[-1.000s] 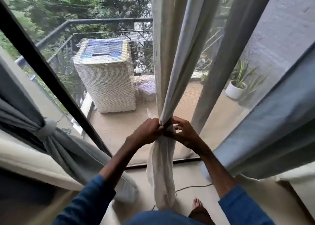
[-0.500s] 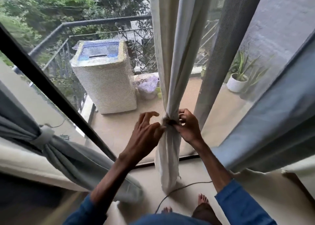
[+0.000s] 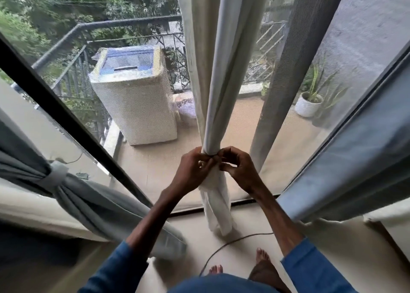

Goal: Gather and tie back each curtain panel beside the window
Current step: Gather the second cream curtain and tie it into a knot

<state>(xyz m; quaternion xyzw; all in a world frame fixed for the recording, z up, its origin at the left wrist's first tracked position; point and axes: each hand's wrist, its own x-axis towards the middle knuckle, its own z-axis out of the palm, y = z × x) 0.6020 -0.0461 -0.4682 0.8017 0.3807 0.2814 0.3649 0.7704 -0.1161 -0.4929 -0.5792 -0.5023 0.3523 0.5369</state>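
Both arms out front, forearms bare, blue sleeves [image 3: 115, 268] bunched near the elbows. Hands meet at centre, close to knuckle to knuckle. Left hand [image 3: 194, 170]: fingers curled round the gathered curtain panel [image 3: 213, 115]. Right hand [image 3: 240, 170]: thumb and fingertips pinching it at the same spot, other fingers curled. Bare feet [image 3: 264, 259] on the near floor, below the hands.
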